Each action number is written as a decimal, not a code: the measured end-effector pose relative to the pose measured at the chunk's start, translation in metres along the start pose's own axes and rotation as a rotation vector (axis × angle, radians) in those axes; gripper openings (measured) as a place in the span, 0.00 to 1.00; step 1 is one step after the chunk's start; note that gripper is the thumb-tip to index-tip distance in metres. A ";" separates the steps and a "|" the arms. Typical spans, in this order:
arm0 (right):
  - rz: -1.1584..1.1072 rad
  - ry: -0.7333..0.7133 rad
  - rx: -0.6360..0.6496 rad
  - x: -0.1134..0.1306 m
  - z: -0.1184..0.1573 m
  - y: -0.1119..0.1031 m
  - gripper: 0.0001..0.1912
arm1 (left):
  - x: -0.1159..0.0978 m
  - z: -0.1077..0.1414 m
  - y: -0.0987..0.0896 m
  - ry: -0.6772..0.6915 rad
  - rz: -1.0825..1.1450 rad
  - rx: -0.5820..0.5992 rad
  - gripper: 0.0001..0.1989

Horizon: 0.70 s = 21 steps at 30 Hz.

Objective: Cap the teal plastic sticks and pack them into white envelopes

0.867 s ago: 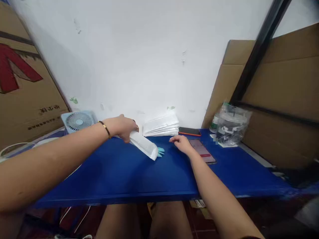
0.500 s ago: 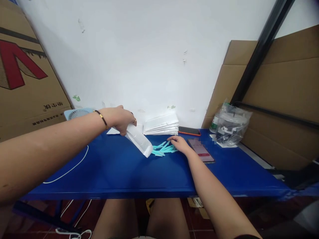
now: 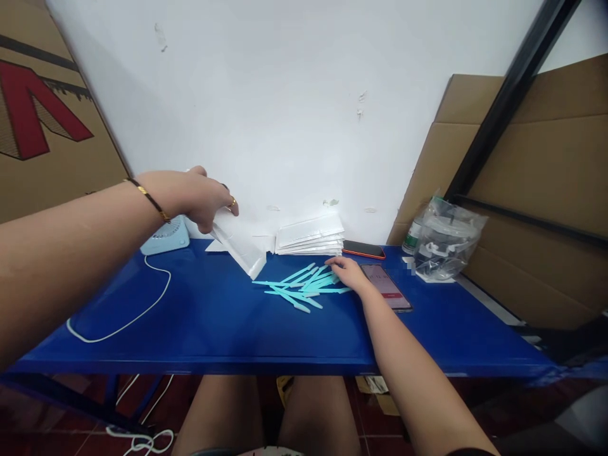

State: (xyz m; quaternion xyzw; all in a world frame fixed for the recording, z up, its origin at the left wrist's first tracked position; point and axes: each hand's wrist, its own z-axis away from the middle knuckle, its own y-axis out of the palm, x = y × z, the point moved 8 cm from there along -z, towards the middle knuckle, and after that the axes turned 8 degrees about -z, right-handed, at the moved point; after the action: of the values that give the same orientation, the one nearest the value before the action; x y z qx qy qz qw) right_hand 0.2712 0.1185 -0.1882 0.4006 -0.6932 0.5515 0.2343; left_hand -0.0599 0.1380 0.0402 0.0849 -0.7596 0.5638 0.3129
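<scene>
My left hand (image 3: 206, 201) is closed round the upper end of a long white plastic pouch (image 3: 243, 247), which slants down to the right over the table. Just right of the pouch's lower end, a loose pile of slim turquoise sticks (image 3: 294, 291) with pale tips, shaped like eyebrow razors, is spread on the blue table (image 3: 228, 335). My right hand (image 3: 349, 273) rests at the pile's right side, fingers stretched out over the sticks. Behind the pile lies a stack of flat white pouches (image 3: 311, 234).
Two phones, one dark with a red edge (image 3: 365, 249) and one with a lit screen (image 3: 387, 288), lie to the right. A bagged clear container (image 3: 446, 244) stands farther right. At left are a small blue fan (image 3: 168, 237) and its white cable (image 3: 142, 316). Cardboard (image 3: 546, 202) leans behind.
My left hand has moved left and up with the white pouch, away from the sticks. The turquoise sticks now lie spread wider to the left. My right hand has stayed nearly in place.
</scene>
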 end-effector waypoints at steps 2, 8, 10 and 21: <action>0.005 -0.004 -0.012 0.001 0.000 -0.002 0.16 | 0.004 0.009 0.012 0.076 -0.008 0.140 0.32; 0.072 0.021 -0.075 0.003 0.004 -0.026 0.17 | 0.022 0.032 0.066 -0.025 0.097 0.217 0.38; 0.090 0.017 0.007 0.004 0.008 -0.033 0.20 | 0.008 0.038 0.086 -0.043 0.152 0.217 0.46; 0.199 0.185 0.398 -0.023 0.014 -0.018 0.56 | -0.224 0.040 0.116 0.332 0.800 0.114 0.55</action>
State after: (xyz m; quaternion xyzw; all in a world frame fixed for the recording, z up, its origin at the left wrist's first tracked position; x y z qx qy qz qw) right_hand 0.3002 0.1108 -0.1993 0.3162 -0.5825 0.7320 0.1576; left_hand 0.0462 0.0920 -0.1873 -0.2906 -0.6398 0.6877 0.1825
